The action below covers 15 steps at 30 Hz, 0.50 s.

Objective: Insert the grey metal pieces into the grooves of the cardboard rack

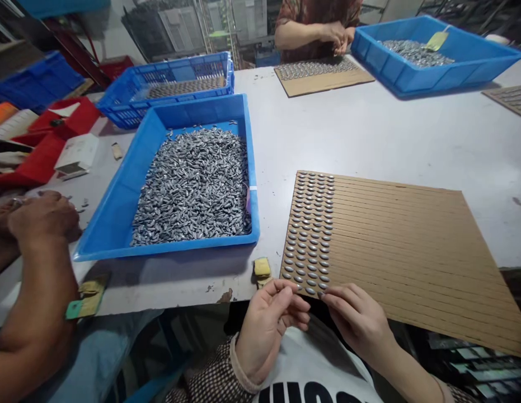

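Observation:
A ridged brown cardboard sheet lies at the table's front edge. Small silver-grey spindle-shaped metal pieces sit in columns along its left side, with ridges bare to the right. My right hand has thumb and fingertips closed on one such piece at the near edge of the sheet. Just left of it, my left hand has curled fingers, thumb and index pressed together by the sheet's near left corner; what they hold, if anything, is hidden. A blue tray heaped with loose grey pieces stands to the left.
A yellow block sits between tray and sheet. Behind the tray is a blue crate. Across the table, a person's hands work over another filled cardboard sheet, beside a second blue tray. Another person's arm is at left.

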{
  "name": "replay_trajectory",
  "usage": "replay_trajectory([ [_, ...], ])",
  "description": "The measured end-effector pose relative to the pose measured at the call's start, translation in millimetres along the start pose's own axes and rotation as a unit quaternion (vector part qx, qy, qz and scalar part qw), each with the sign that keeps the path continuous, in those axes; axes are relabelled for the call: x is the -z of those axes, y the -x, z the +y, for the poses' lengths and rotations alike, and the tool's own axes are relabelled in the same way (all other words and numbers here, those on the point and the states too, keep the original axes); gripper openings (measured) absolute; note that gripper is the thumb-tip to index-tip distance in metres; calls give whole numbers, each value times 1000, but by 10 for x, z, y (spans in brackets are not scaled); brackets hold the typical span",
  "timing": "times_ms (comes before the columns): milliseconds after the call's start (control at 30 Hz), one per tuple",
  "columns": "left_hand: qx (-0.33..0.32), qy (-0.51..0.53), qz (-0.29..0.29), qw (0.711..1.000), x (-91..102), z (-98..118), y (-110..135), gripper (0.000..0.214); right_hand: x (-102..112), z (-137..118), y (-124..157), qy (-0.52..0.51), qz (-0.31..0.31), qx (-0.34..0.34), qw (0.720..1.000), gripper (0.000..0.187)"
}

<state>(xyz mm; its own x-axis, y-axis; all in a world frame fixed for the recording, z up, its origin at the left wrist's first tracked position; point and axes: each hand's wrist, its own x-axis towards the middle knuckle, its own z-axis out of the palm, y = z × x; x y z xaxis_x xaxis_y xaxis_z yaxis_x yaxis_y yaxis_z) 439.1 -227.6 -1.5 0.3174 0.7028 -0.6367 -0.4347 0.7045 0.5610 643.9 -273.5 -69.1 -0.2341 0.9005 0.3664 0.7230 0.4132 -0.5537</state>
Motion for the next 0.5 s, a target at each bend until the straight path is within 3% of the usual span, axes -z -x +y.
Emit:
replay_trajectory([
  [167, -36, 8, 28, 999, 42, -28, -11, 26, 6, 26, -15, 26, -6, 19, 999, 26],
  [500, 9, -5, -4, 1000, 27, -62, -14, 26, -27, 39, 15, 37, -11, 30, 999, 31],
])
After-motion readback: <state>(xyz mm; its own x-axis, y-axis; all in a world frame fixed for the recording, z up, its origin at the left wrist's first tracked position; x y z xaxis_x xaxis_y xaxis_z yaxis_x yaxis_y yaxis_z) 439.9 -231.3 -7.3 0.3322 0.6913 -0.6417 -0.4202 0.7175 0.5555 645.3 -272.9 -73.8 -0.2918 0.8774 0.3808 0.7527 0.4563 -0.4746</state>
